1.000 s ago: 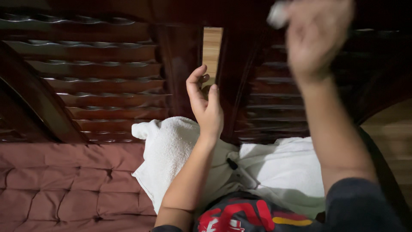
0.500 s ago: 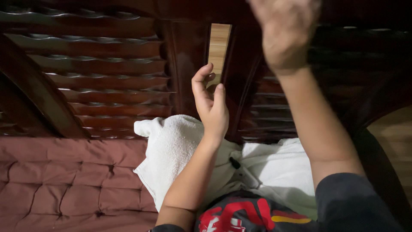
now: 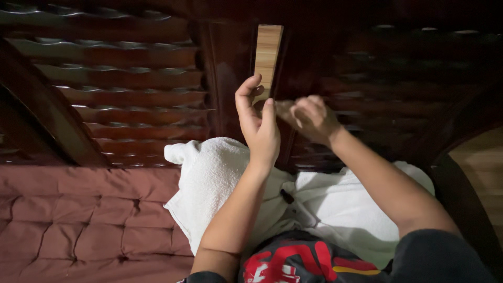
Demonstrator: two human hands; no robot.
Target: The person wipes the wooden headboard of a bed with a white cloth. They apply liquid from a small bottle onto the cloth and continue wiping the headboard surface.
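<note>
My left hand (image 3: 259,123) is raised in the middle of the view, fingers pinching the lower end of a light wooden strip (image 3: 267,55) that stands upright against the dark carved wood panel (image 3: 120,78). My right hand (image 3: 309,118) is blurred just to the right of it, fingers curled close to the left hand's thumb and the strip's lower end. Whether it holds anything is hidden by the blur.
A white towel (image 3: 209,178) lies over my lap, reaching to the right (image 3: 356,209). A small dark object (image 3: 287,196) rests on it. A tufted brown cushion (image 3: 68,220) fills the lower left. Light wood flooring (image 3: 482,173) shows at the right edge.
My right hand has dropped from high at the top right, where it held something pale, down to beside my left hand. The left hand and strip stayed almost in place.
</note>
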